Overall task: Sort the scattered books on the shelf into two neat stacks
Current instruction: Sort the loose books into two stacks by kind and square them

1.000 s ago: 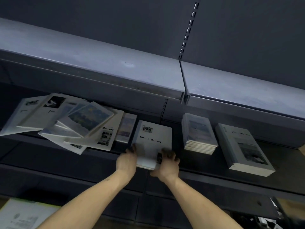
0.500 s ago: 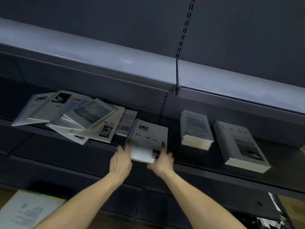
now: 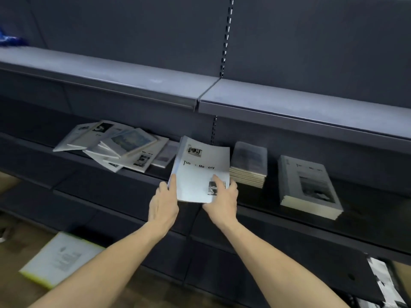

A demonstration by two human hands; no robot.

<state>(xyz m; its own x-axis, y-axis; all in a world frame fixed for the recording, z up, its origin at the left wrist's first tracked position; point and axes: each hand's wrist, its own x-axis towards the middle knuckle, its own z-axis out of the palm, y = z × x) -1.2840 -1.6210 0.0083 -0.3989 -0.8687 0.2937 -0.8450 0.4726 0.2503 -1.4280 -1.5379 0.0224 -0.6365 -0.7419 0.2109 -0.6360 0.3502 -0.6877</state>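
A white book (image 3: 198, 172) titled "Time Memory" is lifted off the dark shelf (image 3: 255, 201), tilted up toward me. My left hand (image 3: 163, 203) grips its lower left edge and my right hand (image 3: 222, 198) grips its lower right corner, thumb on the cover. To the left, several scattered books (image 3: 117, 145) lie overlapping on the shelf. To the right stand two neat stacks: a smaller stack (image 3: 249, 164) with a picture cover and a larger stack (image 3: 309, 185) of the same white title.
An upper shelf (image 3: 133, 78) overhangs the books. A lower shelf (image 3: 133, 196) juts out below my hands. On the floor at lower left lies a white book with a yellow edge (image 3: 60, 258). Papers (image 3: 384, 283) show at lower right.
The white book has risen from the shelf and tilted up in both hands, shifting a little to the right. The scattered pile and both stacks have stayed in place.
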